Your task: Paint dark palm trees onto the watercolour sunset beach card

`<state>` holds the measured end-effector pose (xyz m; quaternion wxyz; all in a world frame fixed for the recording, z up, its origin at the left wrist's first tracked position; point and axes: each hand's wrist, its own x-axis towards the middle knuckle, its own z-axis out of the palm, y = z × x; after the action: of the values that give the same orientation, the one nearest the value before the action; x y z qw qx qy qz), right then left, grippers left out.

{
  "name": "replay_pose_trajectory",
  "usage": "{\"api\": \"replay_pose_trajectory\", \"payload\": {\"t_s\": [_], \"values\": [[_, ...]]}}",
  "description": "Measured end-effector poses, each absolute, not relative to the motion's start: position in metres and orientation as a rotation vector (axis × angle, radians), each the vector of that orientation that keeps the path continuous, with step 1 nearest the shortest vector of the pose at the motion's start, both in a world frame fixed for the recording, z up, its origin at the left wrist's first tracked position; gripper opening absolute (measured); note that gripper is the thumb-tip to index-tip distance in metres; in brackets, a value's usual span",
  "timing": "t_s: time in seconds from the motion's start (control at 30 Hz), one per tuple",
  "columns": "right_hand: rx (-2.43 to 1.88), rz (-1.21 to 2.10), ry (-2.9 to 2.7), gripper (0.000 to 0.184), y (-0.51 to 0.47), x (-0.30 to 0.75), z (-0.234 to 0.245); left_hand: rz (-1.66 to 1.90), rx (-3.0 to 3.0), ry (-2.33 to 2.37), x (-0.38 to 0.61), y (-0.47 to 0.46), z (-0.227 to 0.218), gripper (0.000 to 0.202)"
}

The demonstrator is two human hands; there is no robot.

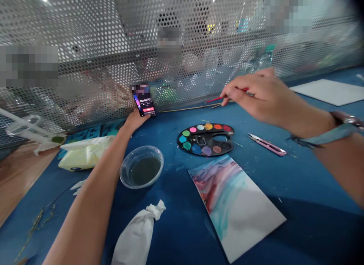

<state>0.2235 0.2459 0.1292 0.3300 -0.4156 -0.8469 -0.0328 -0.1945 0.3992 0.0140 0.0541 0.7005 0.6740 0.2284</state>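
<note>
Perforated metal screen [113, 41] fills the whole upper part of the frame, and below it a blue table [176, 219] spreads to the bottom edge. At lower right of centre lies a painted panel [236, 204], its upper left washed in red, teal and blue, its lower right pale. One corner points up to the lower edge of a black palette [210, 140]; whether they touch, I cannot tell. A plain white board [330, 91] lies at the right edge of the frame. Colour pans ring the palette, just right of centre. At middle left sits a pale yellow tissue pack [85, 153]; bottom centre-left, a twisted white tissue [135, 238]. Between them and the palette stands a clear bowl [126, 172] of dark, murky water. Left of the upper centre, the left hand [136, 120] grips the lower end of an upright phone [147, 104], thumb across its front. Pink-handled snips [267, 144] lie right of the palette. Above them, the right hand [253, 94] pinches a slim red paintbrush [214, 100], raised over the table and slanting down to the left.
</note>
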Motion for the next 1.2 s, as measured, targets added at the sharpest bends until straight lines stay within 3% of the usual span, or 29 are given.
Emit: {"api": "replay_pose_trajectory", "payload": {"t_s": [0.23, 0.37, 0.7, 1.2], "values": [[-1.156, 0.221, -2.064, 0.037, 0.28, 0.239, 0.093, 0.65, 2.235, 1.946, -0.194, 0.405, 0.013, 0.046], [-1.123, 0.567, -1.976, 0.052, 0.28, 0.24, 0.094, 0.679, 2.233, 1.953, -0.196, 0.407, 0.011, 0.046], [-1.099, 0.585, -1.807, 0.023, 0.267, 0.234, 0.11, 0.737, 2.04, 2.143, -0.187, 0.404, 0.012, 0.048], [-1.102, 0.618, -1.773, 0.021, 0.27, 0.238, 0.111, 0.911, 1.697, 2.366, -0.163, 0.396, 0.023, 0.05]]}}
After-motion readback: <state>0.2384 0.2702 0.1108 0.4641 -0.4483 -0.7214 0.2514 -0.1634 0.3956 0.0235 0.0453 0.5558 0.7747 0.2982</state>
